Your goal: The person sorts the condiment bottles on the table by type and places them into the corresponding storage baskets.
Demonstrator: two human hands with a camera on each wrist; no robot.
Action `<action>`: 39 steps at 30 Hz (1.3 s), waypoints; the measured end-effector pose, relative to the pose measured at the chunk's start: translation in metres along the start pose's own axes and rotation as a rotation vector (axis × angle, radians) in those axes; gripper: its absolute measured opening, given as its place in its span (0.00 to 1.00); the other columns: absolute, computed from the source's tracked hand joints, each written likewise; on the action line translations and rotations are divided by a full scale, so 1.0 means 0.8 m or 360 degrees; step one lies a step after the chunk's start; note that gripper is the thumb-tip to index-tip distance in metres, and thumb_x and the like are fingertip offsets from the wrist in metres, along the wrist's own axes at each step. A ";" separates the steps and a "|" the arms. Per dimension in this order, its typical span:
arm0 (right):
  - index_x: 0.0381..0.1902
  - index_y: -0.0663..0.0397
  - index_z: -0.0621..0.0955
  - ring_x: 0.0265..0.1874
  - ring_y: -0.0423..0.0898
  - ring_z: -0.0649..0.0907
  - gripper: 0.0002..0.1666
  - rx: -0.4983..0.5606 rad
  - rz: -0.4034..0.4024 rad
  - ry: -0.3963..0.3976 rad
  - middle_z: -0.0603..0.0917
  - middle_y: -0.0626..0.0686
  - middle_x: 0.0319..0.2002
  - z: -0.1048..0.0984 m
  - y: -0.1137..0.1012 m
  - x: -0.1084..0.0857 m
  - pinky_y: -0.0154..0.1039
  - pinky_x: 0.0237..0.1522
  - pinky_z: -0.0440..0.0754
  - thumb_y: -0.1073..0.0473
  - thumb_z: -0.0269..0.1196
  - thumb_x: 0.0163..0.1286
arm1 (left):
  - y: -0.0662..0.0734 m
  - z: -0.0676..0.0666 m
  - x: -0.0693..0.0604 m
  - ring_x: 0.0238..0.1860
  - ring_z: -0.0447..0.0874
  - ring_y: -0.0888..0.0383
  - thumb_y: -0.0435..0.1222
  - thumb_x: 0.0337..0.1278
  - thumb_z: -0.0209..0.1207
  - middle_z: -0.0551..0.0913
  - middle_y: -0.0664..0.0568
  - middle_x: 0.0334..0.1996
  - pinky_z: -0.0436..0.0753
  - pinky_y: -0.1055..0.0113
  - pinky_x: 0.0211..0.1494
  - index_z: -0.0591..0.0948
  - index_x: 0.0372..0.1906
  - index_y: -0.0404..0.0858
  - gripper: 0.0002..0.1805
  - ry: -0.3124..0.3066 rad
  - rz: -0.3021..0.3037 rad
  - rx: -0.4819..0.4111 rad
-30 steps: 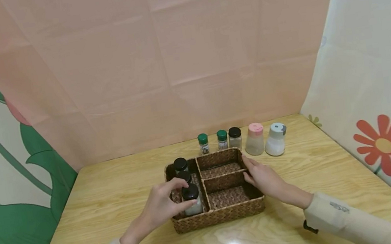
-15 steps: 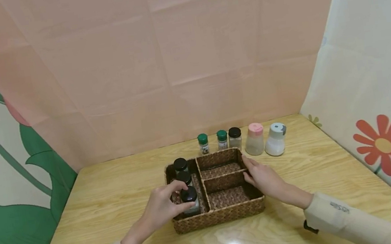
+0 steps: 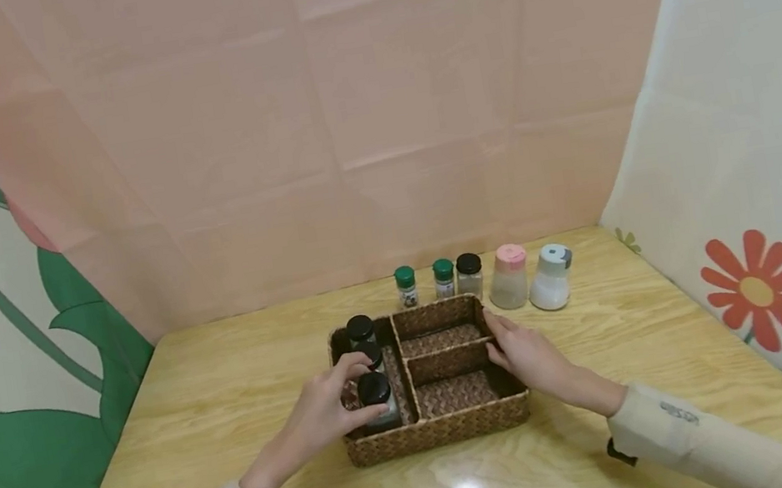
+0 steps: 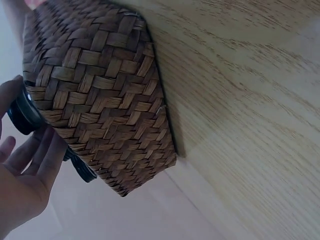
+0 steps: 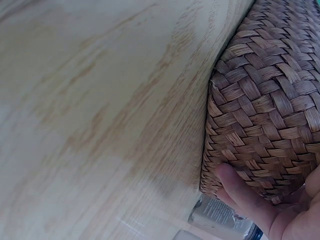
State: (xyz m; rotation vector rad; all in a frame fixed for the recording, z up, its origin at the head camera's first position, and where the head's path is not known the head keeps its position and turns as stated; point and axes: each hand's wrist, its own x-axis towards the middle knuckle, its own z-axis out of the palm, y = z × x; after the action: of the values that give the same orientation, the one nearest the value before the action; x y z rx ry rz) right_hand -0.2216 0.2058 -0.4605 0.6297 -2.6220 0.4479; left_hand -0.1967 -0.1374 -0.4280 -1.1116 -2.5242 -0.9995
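Note:
In the head view a woven basket [image 3: 438, 437] with three compartments sits on the table. My left hand [image 3: 326, 405] reaches over its left side and holds a black-lidded spice jar [image 3: 375, 389] by the lid, thumb and fingers on either side. The jar is in the front of the long left compartment. Behind it stand two more black-lidded jars [image 3: 361, 328], one partly hidden by my fingers. In the left wrist view the basket wall hides the jar's body below its lid [image 4: 24, 114]. My right hand [image 3: 535, 356] grips the basket's right wall, with fingers [image 5: 246, 196] against the weave.
Behind the basket stand two green-capped bottles [image 3: 407, 287], a black-lidded jar [image 3: 469, 275], a pink-capped shaker [image 3: 509, 278] and a white shaker [image 3: 550, 279]. A pink cloth backdrop [image 3: 344, 133] rises at the table's far edge, and a flowered one [image 3: 751, 165] stands at the right.
The jar in my left hand has shifted slightly left and settled into the front of the left compartment. My right hand and the basket have stayed in place.

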 end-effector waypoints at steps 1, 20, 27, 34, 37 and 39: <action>0.63 0.77 0.70 0.13 0.46 0.76 0.31 0.0004 -0.0002 -0.0003 0.80 0.73 0.50 0.000 -0.001 0.000 0.40 0.15 0.76 0.68 0.64 0.65 | 0.000 0.000 -0.001 0.34 0.84 0.55 0.43 0.51 0.73 0.85 0.43 0.47 0.83 0.65 0.31 0.72 0.60 0.38 0.33 -0.0012 -0.0023 -0.0025; 0.65 0.76 0.70 0.12 0.45 0.76 0.31 0.0012 0.0037 -0.0026 0.79 0.73 0.54 0.000 -0.003 0.001 0.39 0.16 0.76 0.68 0.63 0.66 | 0.001 -0.002 -0.004 0.43 0.82 0.55 0.46 0.52 0.72 0.81 0.48 0.51 0.83 0.58 0.41 0.71 0.64 0.39 0.36 -0.0120 -0.0236 -0.0220; 0.65 0.77 0.69 0.12 0.45 0.75 0.32 0.0008 0.0029 -0.0023 0.79 0.73 0.53 0.003 0.000 0.000 0.39 0.15 0.75 0.68 0.64 0.65 | 0.003 -0.007 -0.005 0.39 0.82 0.56 0.51 0.62 0.64 0.80 0.49 0.53 0.82 0.66 0.38 0.71 0.66 0.39 0.33 -0.0162 -0.0277 -0.0261; 0.64 0.76 0.70 0.13 0.48 0.77 0.31 0.0005 0.0028 -0.0020 0.79 0.73 0.52 0.004 0.003 0.000 0.43 0.16 0.77 0.68 0.64 0.65 | 0.003 -0.005 -0.006 0.42 0.81 0.63 0.45 0.74 0.53 0.82 0.58 0.45 0.81 0.67 0.37 0.77 0.58 0.38 0.19 0.0051 -0.0192 -0.0281; 0.63 0.76 0.71 0.13 0.49 0.78 0.31 -0.0008 0.0010 -0.0006 0.80 0.73 0.51 0.004 0.003 0.001 0.44 0.15 0.77 0.68 0.64 0.65 | 0.000 -0.002 -0.006 0.36 0.81 0.65 0.42 0.73 0.54 0.82 0.61 0.39 0.81 0.69 0.34 0.80 0.54 0.37 0.15 0.0137 -0.0105 -0.0253; 0.62 0.77 0.72 0.14 0.50 0.78 0.30 -0.0011 -0.0016 0.0009 0.80 0.73 0.50 0.004 0.004 0.002 0.45 0.16 0.78 0.68 0.65 0.64 | -0.002 0.001 -0.006 0.32 0.80 0.66 0.40 0.72 0.56 0.82 0.61 0.37 0.81 0.70 0.31 0.81 0.52 0.37 0.13 0.0178 -0.0050 -0.0229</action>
State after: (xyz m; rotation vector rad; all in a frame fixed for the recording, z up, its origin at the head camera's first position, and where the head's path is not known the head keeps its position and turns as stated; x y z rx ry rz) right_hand -0.2254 0.2065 -0.4633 0.6379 -2.6132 0.4366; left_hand -0.1941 -0.1406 -0.4314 -1.0246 -2.4207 -1.2328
